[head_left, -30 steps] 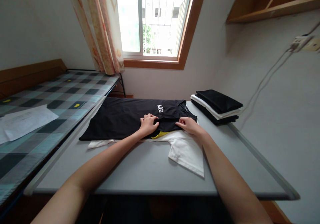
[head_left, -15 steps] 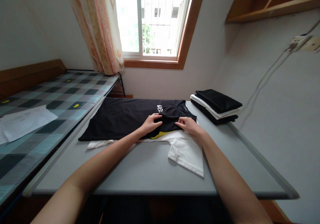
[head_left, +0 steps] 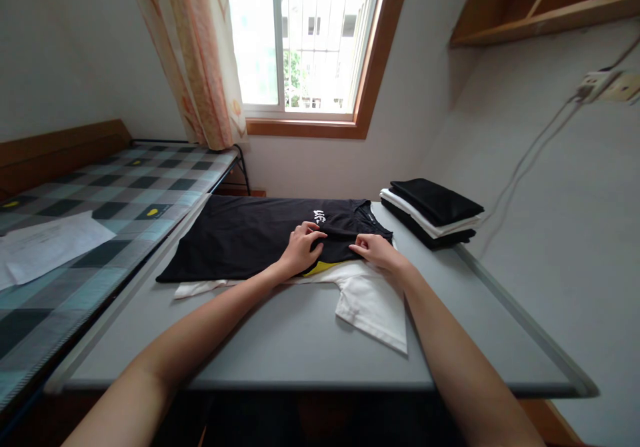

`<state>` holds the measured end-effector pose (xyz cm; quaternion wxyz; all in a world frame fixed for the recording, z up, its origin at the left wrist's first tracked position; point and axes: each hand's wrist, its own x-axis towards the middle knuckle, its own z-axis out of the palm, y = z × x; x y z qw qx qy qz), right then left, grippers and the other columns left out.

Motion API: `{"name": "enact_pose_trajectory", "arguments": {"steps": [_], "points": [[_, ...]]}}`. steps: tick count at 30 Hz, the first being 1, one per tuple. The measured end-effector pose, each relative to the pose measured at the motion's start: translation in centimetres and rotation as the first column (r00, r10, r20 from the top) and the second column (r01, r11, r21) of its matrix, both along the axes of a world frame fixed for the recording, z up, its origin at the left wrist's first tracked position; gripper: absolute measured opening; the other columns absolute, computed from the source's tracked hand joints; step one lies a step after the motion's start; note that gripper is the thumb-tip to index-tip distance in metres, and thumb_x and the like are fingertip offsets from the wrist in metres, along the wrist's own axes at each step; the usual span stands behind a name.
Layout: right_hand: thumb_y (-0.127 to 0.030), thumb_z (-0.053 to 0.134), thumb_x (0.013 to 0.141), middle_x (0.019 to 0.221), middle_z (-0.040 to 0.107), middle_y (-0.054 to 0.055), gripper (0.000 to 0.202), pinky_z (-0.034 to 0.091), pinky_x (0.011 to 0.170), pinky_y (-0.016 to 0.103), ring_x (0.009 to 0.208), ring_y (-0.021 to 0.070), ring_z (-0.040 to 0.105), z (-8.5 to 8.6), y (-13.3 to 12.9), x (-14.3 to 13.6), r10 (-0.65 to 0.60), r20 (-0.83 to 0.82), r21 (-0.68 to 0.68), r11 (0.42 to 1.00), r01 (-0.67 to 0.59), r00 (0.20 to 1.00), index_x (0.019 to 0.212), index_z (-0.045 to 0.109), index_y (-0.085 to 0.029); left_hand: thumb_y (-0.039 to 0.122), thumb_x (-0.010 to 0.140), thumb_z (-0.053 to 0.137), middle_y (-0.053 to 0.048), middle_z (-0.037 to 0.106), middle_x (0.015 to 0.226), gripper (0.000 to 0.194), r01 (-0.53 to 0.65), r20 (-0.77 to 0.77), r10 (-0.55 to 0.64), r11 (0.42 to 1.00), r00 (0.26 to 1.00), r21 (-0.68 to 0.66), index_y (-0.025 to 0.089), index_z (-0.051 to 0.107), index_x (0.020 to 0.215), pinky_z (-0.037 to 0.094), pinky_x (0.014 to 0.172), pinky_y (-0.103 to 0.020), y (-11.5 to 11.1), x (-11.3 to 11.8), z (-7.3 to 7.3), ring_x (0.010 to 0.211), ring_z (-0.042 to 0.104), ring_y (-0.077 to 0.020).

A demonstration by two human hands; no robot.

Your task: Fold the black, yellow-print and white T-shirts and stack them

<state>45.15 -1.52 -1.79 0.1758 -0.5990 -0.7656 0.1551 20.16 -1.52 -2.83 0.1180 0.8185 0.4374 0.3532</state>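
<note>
Where it lay on counter [head_left: 300, 344], black shirt [head_left: 240, 237] ran lengthwise left to right.
Collar [head_left: 371, 216] pointed right; left hand [head_left: 301, 248] half-open atop, right hand [head_left: 379, 250] curled near collar, hold unclear.

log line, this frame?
left hand: on black T-shirt; right hand: same shirt, near neckline; white T-shirt: partly underneath; folded clothes: stacked

Under my grip I saw a black, white-lettered fabric T-shirt [head_left: 245, 237] lying slightly rumpled over a white short-sleeved fabric shirt [head_left: 373, 295] that jutted nearside.
</note>
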Motion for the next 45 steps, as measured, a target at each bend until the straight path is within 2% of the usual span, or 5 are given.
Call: {"name": "enact_pose_trajectory", "arguments": {"steps": [6, 12, 18, 35, 45], "points": [[-0.042, 0.060, 0.085, 0.068, 0.065, 0.001, 0.026, 0.033, 0.057, 0.024, 0.060, 0.0137, 0.053, 0.2, -0.2, -0.2, -0.015, 0.021, 0.009, 1.000, 0.015, 1.000, 0.071, 0.061, -0.020, 0.030, 0.096, 0.048, -0.006, 0.072, 0.096, 0.028, 0.312, 0.027, -0.311, 0.944, 0.950, -0.102, 0.019, 0.073, 0.100, 0.048, 0.087, -0.028, -0.8, 0.4, 0.3, 0.090, 0.065, -0.0173], [-0.036, 0.060, 0.086, 0.076, 0.066, 0.003, 0.019, 0.039, 0.060, 0.026, 0.067, 0.0161, 0.058, 0.3, -0.3, -0.9, -0.018, 0.044, 0.065, 0.998, 0.015, 0.999, 0.077, 0.065, -0.020, 0.028, 0.097, 0.044, -0.003, 0.071, 0.084, 0.031, 0.270, 0.172, -0.230, 0.927, 0.958, -0.262, 0.016, 0.070, 0.110, 0.050, 0.073, -0.025, 0.2, 0.3, -0.7, 0.073, 0.063, -0.0139], [-0.038, 0.051, 0.093, 0.129, 0.061, 0.012, 0.034, 0.041, 0.100, 0.039, 0.120, 0.0257, 0.054, -0.8, -0.6, -3.8, 0.037, 0.036, 0.343, 0.938, -0.047, 0.999, 0.117, 0.067, -0.020, 0.019, 0.084, 0.060, -0.007, 0.066, 0.104, 0.027, 0.247, -0.040, -0.252, 0.964, 0.967, -0.100, 0.018, 0.071, 0.109, 0.050, 0.085, -0.030, 0.0, 0.1, -1.1, 0.089, 0.061, -0.0168], [-0.067, 0.019, 0.095, 0.163, 0.014, 0.004, 0.069, 0.008, 0.118, 0.057, 0.149, 0.0289, 0.010, -1.1, -0.3, -3.9, 0.039, 0.384, -0.040, 0.999, -0.025, 0.923, 0.155, 0.023, -0.033, 0.058, 0.093, 0.037, -0.006, 0.025, 0.160, 0.067, 0.120, -0.503, -0.162, 0.986, 0.849, -0.114, 0.027, 0.031, 0.152, 0.009, 0.118, -0.057, -0.7, -0.9, -0.6, 0.148, 0.020, -0.0279], [-0.052, 0.040, 0.096, 0.152, 0.041, 0.011, 0.051, 0.021, 0.115, 0.056, 0.143, 0.0296, 0.032, -1.6, 0.5, -0.5, -0.046, 0.204, 0.128, 0.992, 0.020, 0.978, 0.138, 0.055, -0.027, 0.057, 0.091, 0.046, -0.008, 0.031, 0.158, 0.063, 0.134, -0.455, -0.195, 0.978, 0.869, -0.163, 0.031, 0.039, 0.148, 0.003, 0.115, -0.065, -0.3, -1.0, 0.0, 0.146, 0.024, -0.0311]]}}
